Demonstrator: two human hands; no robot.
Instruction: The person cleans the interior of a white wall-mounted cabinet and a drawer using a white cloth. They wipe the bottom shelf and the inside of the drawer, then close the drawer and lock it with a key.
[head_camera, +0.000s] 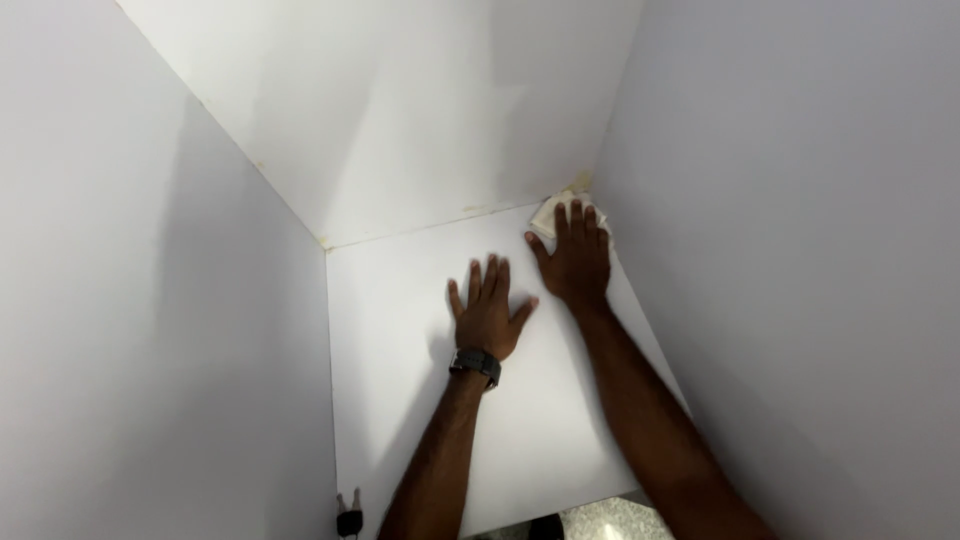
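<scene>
White walls close the floor panel (400, 400) on the left, right and far sides; only the near edge is open. My right hand (575, 260) presses a cloth (548, 213) flat into the far right corner, fingers spread, while my left hand (487, 315) lies flat mid-panel, fingers splayed.

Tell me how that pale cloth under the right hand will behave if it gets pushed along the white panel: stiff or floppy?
Probably floppy: the cloth looks folded and rumpled under the right hand's fingers, so it may bunch up. It likely slides easily, since the white panel looks smooth. Being thin and small, it seems light and unlikely to roll or tip. The left hand lies flat, apart from it.
</scene>
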